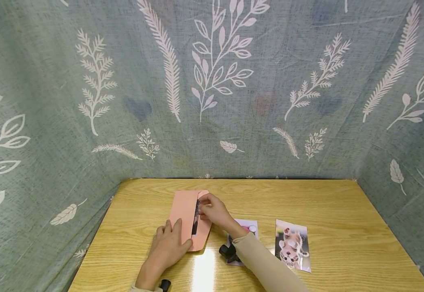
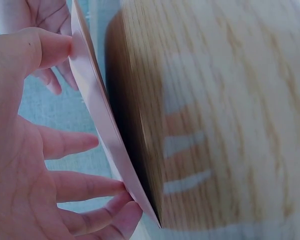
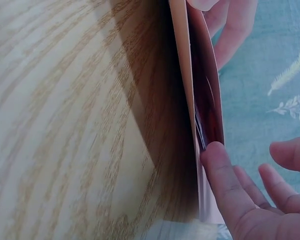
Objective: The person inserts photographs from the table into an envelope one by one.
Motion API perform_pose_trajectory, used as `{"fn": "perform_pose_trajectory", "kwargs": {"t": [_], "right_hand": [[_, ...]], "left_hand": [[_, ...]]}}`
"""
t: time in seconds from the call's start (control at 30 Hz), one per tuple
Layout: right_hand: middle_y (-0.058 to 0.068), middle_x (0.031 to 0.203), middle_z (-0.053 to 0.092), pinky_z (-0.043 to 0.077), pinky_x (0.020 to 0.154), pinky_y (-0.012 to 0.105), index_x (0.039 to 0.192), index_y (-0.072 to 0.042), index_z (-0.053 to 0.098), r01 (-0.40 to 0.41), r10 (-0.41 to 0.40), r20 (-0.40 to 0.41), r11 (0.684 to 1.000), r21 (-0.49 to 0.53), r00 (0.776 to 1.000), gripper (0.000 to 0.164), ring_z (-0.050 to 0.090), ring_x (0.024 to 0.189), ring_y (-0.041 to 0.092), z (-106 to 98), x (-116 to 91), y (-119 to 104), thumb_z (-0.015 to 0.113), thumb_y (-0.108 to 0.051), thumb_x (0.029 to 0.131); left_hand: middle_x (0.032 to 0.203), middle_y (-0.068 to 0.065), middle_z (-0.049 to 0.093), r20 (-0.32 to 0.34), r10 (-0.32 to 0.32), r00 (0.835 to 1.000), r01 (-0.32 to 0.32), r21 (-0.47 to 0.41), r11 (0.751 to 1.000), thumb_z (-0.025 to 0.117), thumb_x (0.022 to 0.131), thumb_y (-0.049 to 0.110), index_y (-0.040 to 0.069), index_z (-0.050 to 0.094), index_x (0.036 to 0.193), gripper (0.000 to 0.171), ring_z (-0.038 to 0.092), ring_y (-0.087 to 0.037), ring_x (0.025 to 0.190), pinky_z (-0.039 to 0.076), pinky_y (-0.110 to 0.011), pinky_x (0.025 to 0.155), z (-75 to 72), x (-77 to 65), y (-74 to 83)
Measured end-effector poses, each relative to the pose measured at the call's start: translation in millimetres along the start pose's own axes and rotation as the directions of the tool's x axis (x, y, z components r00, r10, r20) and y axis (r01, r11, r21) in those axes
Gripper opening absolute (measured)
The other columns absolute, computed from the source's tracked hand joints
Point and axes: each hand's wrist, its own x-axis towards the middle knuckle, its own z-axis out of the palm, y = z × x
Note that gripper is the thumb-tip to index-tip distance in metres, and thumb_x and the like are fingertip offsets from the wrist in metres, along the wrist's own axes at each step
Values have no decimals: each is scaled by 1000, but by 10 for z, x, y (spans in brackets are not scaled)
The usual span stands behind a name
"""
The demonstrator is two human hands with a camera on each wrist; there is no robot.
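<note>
A pink envelope (image 1: pixel 183 211) lies on the table with its flap folded out to the right. In its long opening shows the dark edge of a photo print (image 1: pixel 195 219), most of it hidden inside. My left hand (image 1: pixel 169 245) rests on the envelope's lower left part, fingers spread; the left wrist view has its thumb (image 2: pixel 55 48) at the envelope's edge. Over the opening is my right hand (image 1: pixel 213 211). In the right wrist view one fingertip (image 3: pixel 216 152) touches the edge of the opening beside the print, while the other fingers stand apart from it.
To the right lies a photo of a tiger cub (image 1: pixel 292 247). Another photo (image 1: pixel 252 224) is partly covered by the right forearm (image 1: pixel 263 259) and a black wrist device (image 1: pixel 228 251). A patterned cloth (image 1: pixel 204 154) hangs behind the wooden table (image 1: pixel 336 211).
</note>
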Motion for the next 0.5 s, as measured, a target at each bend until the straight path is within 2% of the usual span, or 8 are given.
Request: {"fn": "perform_pose_trajectory", "kwargs": {"t": [0.3, 0.5], "right_hand": [[15, 115, 60, 58, 80, 40, 126, 2, 57, 0, 0, 5, 1000, -11, 1000, 27, 67, 96, 31, -31, -22, 6, 56, -5, 100], [11, 115, 62, 57, 79, 40, 127, -1, 59, 83, -80, 28, 988, -133, 996, 27, 66, 99, 30, -156, -121, -72, 58, -11, 101]], "left_hand": [[147, -39, 34, 23, -17, 1000, 16, 21, 1000, 63, 90, 50, 5, 41, 152, 79, 35, -55, 131, 34, -67, 100, -1, 13, 9], [147, -40, 35, 12, -11, 1000, 10, 25, 1000, 64, 90, 50, 4, 42, 151, 80, 37, -56, 130, 34, -67, 99, -16, 5, 15]]}}
